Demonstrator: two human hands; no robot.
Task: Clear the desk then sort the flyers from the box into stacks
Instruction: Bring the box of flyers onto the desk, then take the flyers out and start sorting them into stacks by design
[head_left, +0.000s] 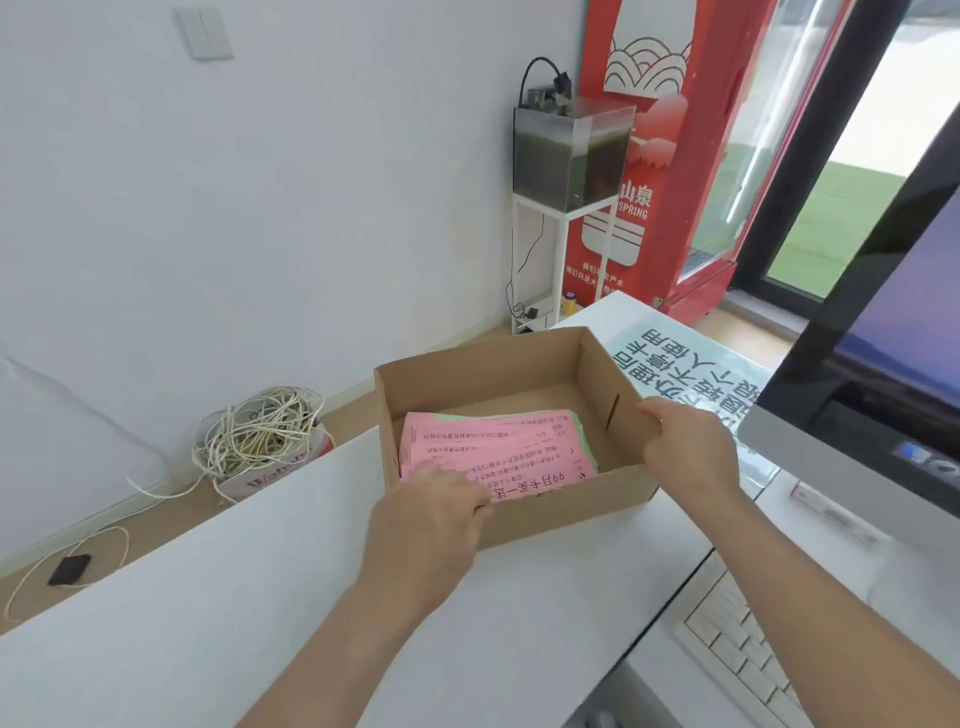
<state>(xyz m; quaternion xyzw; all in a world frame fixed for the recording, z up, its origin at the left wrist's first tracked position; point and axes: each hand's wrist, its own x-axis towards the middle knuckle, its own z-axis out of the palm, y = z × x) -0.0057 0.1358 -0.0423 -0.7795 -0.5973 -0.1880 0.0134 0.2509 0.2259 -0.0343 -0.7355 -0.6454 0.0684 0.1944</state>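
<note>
An open cardboard box (519, 358) stands on the white desk (311, 597). Inside it lies a fanned pile of pink flyers (498, 447) with black print, and a pale green sheet edge shows beneath them. My left hand (431, 512) reaches over the near wall of the box, its fingers curled onto the front edge of the pink flyers. My right hand (685, 447) grips the right wall of the box at its top rim, thumb inside.
A computer monitor (883, 312) and a white keyboard (743, 654) fill the right side of the desk. A pale blue printed sheet (675, 358) lies behind the box. On the floor at left sit a small box of tangled cables (260, 441) and a black adapter (70, 569).
</note>
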